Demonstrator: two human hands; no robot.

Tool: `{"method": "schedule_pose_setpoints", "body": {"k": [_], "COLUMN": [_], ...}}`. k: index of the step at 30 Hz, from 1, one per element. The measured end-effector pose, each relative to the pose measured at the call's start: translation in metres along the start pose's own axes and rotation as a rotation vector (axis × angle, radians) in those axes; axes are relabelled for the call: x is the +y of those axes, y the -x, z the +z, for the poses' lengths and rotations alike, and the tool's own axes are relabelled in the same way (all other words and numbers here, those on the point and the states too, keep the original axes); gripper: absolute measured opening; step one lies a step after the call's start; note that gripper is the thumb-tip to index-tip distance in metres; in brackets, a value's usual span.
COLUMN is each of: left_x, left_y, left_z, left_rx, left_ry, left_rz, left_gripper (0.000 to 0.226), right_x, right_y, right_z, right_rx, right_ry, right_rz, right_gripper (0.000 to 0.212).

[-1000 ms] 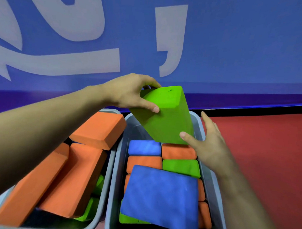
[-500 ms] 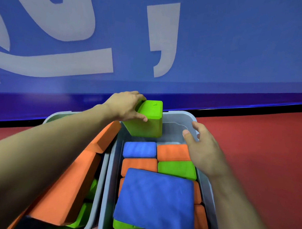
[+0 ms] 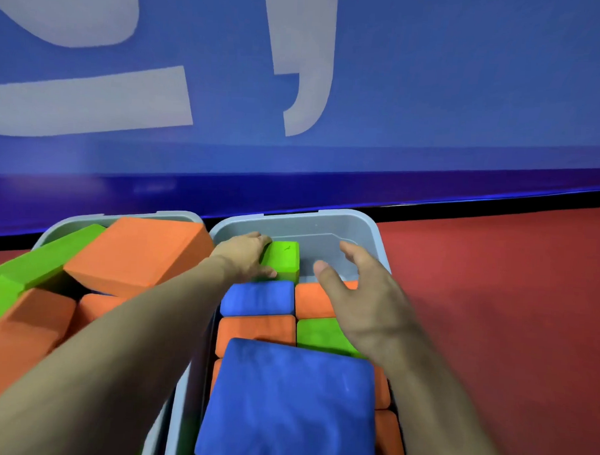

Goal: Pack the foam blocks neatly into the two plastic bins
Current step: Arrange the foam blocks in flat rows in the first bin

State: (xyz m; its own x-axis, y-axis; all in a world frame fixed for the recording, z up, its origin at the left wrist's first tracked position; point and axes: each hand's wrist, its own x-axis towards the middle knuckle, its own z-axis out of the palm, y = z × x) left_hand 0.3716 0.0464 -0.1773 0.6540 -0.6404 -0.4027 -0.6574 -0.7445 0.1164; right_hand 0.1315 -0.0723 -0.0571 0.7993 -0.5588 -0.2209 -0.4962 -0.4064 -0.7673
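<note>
A green foam block [image 3: 284, 259] stands on end in the far left corner of the right grey bin [image 3: 329, 225]. My left hand [image 3: 245, 256] grips its top, thumb along the near edge. My right hand [image 3: 361, 294] hovers open beside it, over an orange block [image 3: 311, 301], touching nothing. Below lie a small blue block [image 3: 258, 297], another orange block [image 3: 254, 329], a green block [image 3: 320, 333] and a big flat blue block [image 3: 289, 404] on top. The left grey bin [image 3: 59, 227] holds large orange blocks [image 3: 138, 252] and a long green block [image 3: 35, 269], piled loosely.
Both bins sit on a red floor [image 3: 492, 319] against a blue wall [image 3: 432, 95] with pale lettering. A bare gap of bin floor shows right of the upright green block. Open red floor stretches to the right.
My left hand has lowered the green block from a tilt above the bin down into the far left corner, upright. My right hand let go of it and now hovers open.
</note>
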Motion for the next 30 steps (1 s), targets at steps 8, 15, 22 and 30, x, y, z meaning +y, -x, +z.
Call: {"method": "schedule_pose_setpoints", "body": {"k": [8, 15, 22, 30], "left_x": [-0.002, -0.01, 0.004, 0.016], "left_y": [-0.011, -0.001, 0.04, 0.146], "left_z": [0.055, 0.07, 0.032, 0.02], "left_rx": [-0.045, -0.024, 0.092, -0.232], "left_ry": [0.03, 0.103, 0.369, 0.668], "left_rz": [-0.007, -0.083, -0.064, -0.373], "left_gripper": [0.073, 0.079, 0.077, 0.059], "right_x": [-0.006, -0.008, -0.008, -0.013], "right_y": [0.007, 0.012, 0.013, 0.021], "right_z": [0.008, -0.001, -0.007, 0.002], "right_rx": [0.032, 0.004, -0.017, -0.072], "right_ry": [0.313, 0.399, 0.402, 0.357], "right_rz": [-0.067, -0.037, -0.05, -0.122], "right_gripper": [0.08, 0.075, 0.077, 0.077]}}
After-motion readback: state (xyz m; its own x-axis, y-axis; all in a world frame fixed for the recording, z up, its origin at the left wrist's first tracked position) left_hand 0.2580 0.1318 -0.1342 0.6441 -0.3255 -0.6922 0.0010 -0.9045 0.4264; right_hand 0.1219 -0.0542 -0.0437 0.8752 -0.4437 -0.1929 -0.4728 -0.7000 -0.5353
